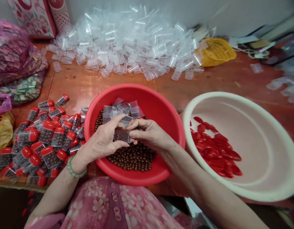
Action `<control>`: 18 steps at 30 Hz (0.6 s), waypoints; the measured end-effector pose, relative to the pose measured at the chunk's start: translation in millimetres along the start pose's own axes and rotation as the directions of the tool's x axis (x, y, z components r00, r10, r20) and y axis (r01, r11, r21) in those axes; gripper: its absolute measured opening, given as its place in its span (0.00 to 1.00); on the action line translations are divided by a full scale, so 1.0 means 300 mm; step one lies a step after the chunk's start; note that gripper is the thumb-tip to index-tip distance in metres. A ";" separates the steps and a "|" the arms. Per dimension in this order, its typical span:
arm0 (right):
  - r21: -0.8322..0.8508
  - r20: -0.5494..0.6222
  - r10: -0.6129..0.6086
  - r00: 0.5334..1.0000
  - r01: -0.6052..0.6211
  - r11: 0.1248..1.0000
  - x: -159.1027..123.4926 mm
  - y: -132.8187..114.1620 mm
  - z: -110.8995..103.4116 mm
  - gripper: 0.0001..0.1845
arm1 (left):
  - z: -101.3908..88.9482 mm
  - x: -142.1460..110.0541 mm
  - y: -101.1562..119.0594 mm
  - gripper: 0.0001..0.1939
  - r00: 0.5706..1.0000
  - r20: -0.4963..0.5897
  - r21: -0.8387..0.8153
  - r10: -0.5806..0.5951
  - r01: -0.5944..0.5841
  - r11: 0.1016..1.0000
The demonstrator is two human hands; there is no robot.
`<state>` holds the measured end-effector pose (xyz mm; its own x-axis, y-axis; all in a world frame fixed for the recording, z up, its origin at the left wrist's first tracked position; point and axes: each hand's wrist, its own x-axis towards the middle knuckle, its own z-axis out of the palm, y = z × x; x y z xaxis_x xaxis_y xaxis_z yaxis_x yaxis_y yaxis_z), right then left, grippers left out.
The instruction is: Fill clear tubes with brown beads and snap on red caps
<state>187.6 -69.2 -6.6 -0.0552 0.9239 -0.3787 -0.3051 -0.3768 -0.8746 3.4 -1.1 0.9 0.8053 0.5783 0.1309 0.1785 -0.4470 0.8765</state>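
My left hand, with a green bead bracelet on its wrist, and my right hand meet over a red plastic basin. Between their fingers they hold a small transparent plastic tube. Below my hands, many round brown beads lie in the basin, and several transparent tubes rest on them. To the left of the basin lies a heap of bead-filled tubes with red caps. A white basin to the right holds loose red caps.
The basins and tubes stand on a glossy reddish-brown wooden table. A large pile of transparent tubes lies at the back, beside a yellow basket. Plastic bags of small packets sit at the far left.
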 end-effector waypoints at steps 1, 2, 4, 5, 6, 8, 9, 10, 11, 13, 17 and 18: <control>-0.028 0.005 -0.008 1.000 0.008 1.000 -0.004 -0.003 0.001 0.16 | 0.001 0.000 -0.002 0.38 1.000 0.002 0.001 0.003 -0.003 1.000; -0.077 0.012 -0.023 1.000 0.024 0.997 -0.010 -0.007 0.002 0.15 | 0.004 0.000 -0.005 0.38 1.000 0.005 0.011 0.005 -0.005 1.000; -0.230 0.029 -0.069 0.997 0.074 0.970 -0.021 -0.021 0.007 0.15 | 0.012 0.001 -0.010 0.38 1.000 0.007 0.064 0.002 -0.002 0.998; -0.329 0.035 -0.095 0.995 0.101 0.939 -0.026 -0.029 0.010 0.15 | 0.019 0.001 -0.013 0.39 1.000 0.011 0.104 0.003 -0.004 0.995; -0.438 0.042 -0.121 0.992 0.127 0.890 -0.029 -0.039 0.014 0.15 | 0.026 0.001 -0.016 0.39 1.000 0.018 0.151 0.011 -0.014 0.988; -0.648 0.081 -0.151 0.985 0.167 0.743 -0.031 -0.061 0.022 0.13 | 0.042 -0.001 -0.019 0.39 0.998 0.040 0.241 0.048 -0.056 0.969; -0.737 0.124 -0.147 0.981 0.190 0.649 -0.028 -0.073 0.026 0.11 | 0.049 -0.003 -0.019 0.39 0.996 0.058 0.277 0.066 -0.080 0.958; -0.808 0.179 -0.130 0.975 0.221 0.546 -0.024 -0.086 0.029 0.10 | 0.056 -0.006 -0.017 0.39 0.994 0.077 0.305 0.075 -0.095 0.948; -0.858 0.240 -0.098 0.966 0.258 0.444 -0.019 -0.096 0.033 0.10 | 0.060 -0.008 -0.013 0.39 0.993 0.098 0.326 0.071 -0.099 0.940; -0.909 0.338 -0.009 0.941 0.329 0.256 -0.008 -0.105 0.042 0.12 | 0.064 -0.014 -0.003 0.40 0.988 0.154 0.348 0.030 -0.083 0.934; -0.911 0.395 0.116 0.912 0.404 -0.077 0.003 -0.058 0.075 0.16 | 0.058 -0.020 0.009 0.40 0.962 0.257 0.403 -0.094 -0.019 0.915; -0.897 0.405 0.128 0.905 0.421 -0.136 0.001 -0.039 0.084 0.19 | 0.056 -0.020 0.007 0.39 0.952 0.283 0.409 -0.116 -0.011 0.912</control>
<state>167.1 -62.8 11.1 -0.4744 0.8151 -0.3324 0.8709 0.3795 -0.3123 8.5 -16.9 -5.9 0.9061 0.4090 -0.1081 0.3856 -0.6935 0.6086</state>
